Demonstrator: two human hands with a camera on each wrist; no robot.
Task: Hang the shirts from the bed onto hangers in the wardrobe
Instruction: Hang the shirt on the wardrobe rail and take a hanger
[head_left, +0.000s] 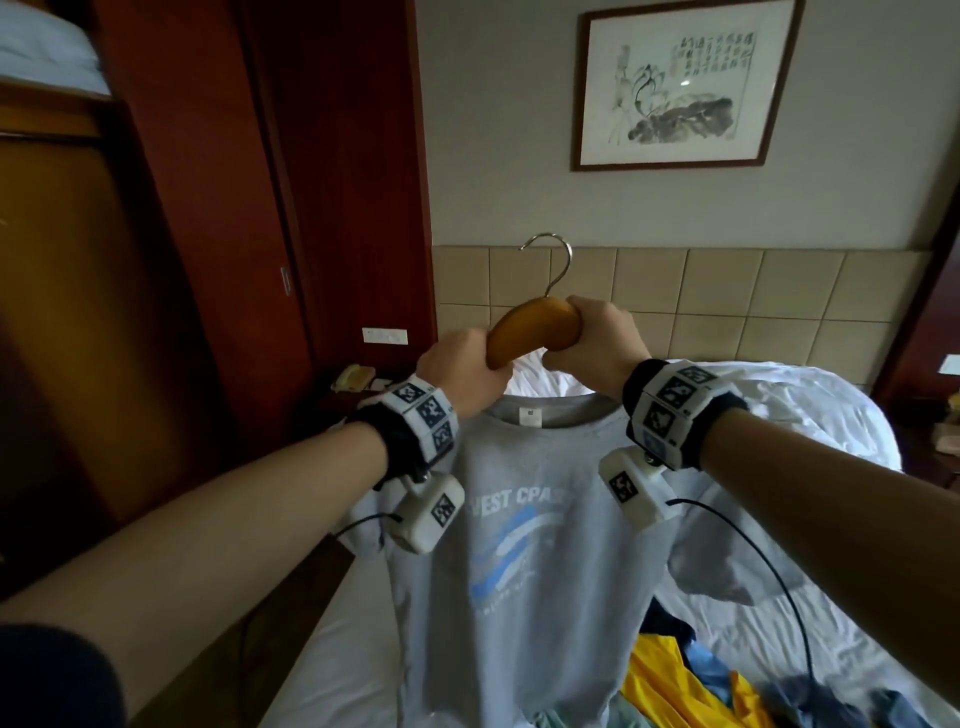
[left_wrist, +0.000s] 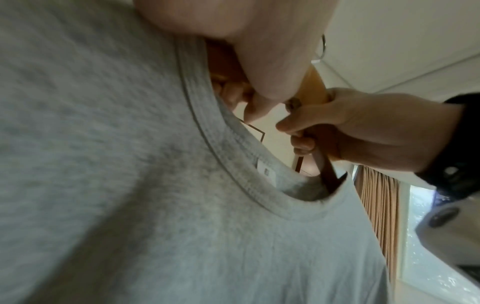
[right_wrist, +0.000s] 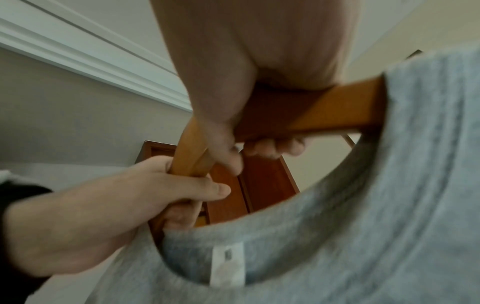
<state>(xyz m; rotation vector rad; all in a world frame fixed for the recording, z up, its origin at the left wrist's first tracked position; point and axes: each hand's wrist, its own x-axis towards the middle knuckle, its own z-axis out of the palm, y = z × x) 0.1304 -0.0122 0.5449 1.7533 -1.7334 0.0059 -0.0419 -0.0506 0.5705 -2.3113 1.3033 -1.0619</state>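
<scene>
A grey T-shirt (head_left: 524, 561) with blue printed lettering hangs from a wooden hanger (head_left: 535, 325) held up over the bed. The hanger's metal hook (head_left: 558, 260) points up, and its arms run down inside the shirt's collar (left_wrist: 233, 181). My left hand (head_left: 462, 369) grips the left arm of the hanger, and my right hand (head_left: 597, 338) grips the right arm beside the hook. In the right wrist view the wooden hanger (right_wrist: 324, 111) enters the grey T-shirt (right_wrist: 389, 205) at the collar. The hanger's ends are hidden by the cloth.
Under the shirt lies the bed (head_left: 779, 415) with white sheets and a heap of yellow and blue clothes (head_left: 675, 680) at the near right. The red-brown wardrobe (head_left: 208, 208) stands to the left. A nightstand with a phone (head_left: 353, 376) is beside the bed.
</scene>
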